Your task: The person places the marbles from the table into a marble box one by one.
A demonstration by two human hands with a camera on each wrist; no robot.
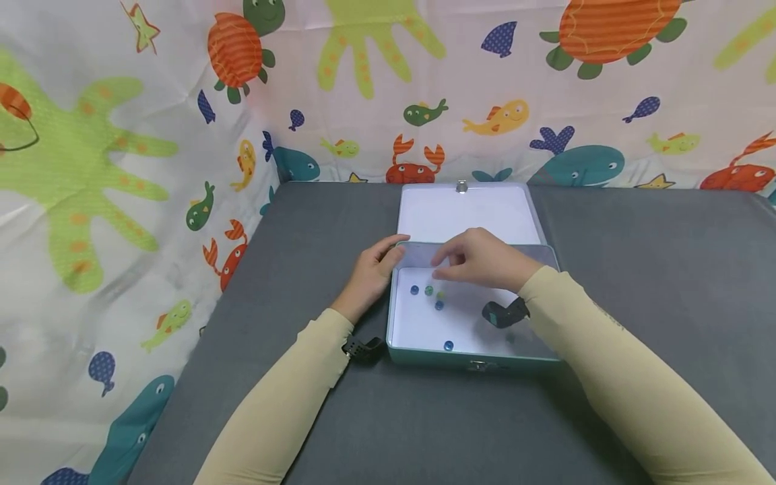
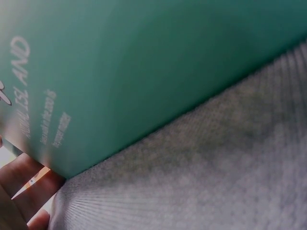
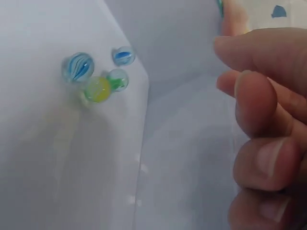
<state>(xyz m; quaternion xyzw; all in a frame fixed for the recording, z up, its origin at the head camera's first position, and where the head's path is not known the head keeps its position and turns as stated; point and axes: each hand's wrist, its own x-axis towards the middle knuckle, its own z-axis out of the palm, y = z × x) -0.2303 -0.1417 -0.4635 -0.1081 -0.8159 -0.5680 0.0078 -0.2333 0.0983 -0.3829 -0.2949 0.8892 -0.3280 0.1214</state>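
A green tin box (image 1: 433, 358) with a white inside lies with its hinged lid (image 1: 467, 212) folded back. Several glass marbles lie on its floor: a blue-striped marble (image 3: 79, 67), a smaller blue marble (image 3: 123, 55), a green marble (image 3: 118, 80) and a yellow marble (image 3: 98, 89) sit close together. Another blue marble (image 1: 448, 345) lies near the front wall. My left hand (image 1: 371, 275) grips the tin's far left corner, thumb at the rim and fingers round the outside. Over the box hovers my right hand (image 1: 481, 259), fingers loosely bent, thumb and index finger apart, nothing between them.
The tin rests on a dark grey table (image 1: 339, 417). A curtain (image 1: 364, 135) printed with sea animals stands behind it and along the left side. A black wrist strap (image 1: 506, 313) hangs over the tin beneath the right wrist.
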